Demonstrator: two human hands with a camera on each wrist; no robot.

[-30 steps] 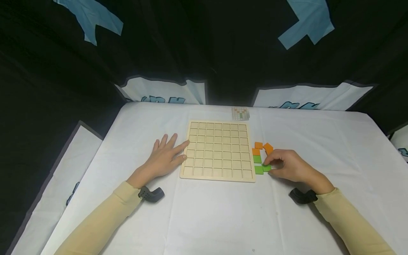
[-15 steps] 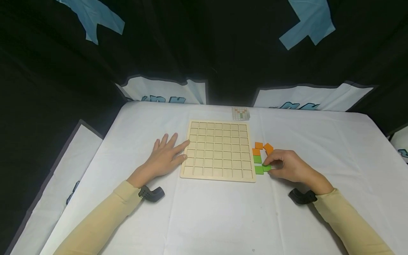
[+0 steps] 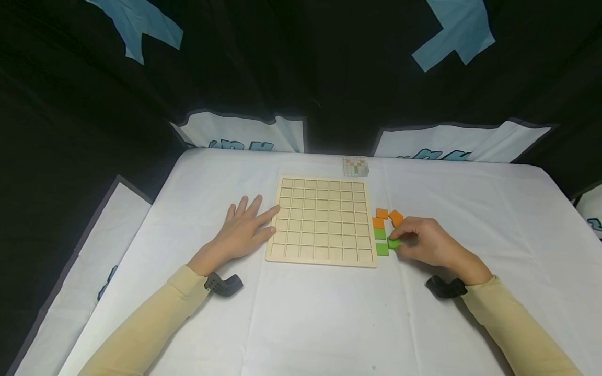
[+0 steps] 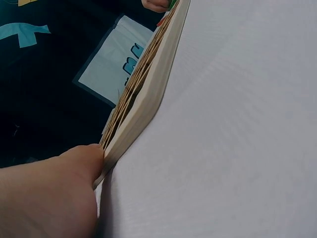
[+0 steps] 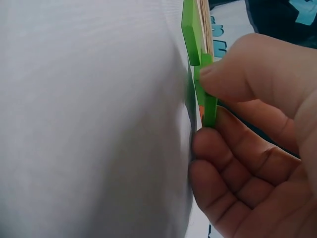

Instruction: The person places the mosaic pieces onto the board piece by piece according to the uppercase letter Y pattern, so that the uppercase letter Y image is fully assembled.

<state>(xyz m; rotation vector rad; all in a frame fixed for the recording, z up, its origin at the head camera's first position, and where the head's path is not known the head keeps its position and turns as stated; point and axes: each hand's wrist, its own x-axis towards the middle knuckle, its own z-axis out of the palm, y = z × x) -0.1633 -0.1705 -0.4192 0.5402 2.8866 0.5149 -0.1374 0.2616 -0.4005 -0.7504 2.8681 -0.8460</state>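
A pale wooden grid board (image 3: 322, 222) with bare square cells lies on the white table. My left hand (image 3: 242, 232) is spread flat at its left edge, index finger and thumb touching the rim. Right of the board, my right hand (image 3: 425, 241) pinches a green square tile (image 5: 210, 91) between thumb and fingers, and in the right wrist view that tile is lifted off the cloth. Two more green tiles (image 3: 382, 249) lie against the board's right side. Several orange tiles (image 3: 382, 213) sit just beyond them, one partly behind my right fingers.
A small card with a printed coloured grid (image 3: 355, 166) lies behind the board's far right corner. White cloth (image 3: 310, 324) covers the table. A black curtain (image 3: 329, 78) with blue tape hangs behind the far edge.
My right hand has raised the green tile slightly from the table, tilting it. My left hand has stayed in place on the board's edge.
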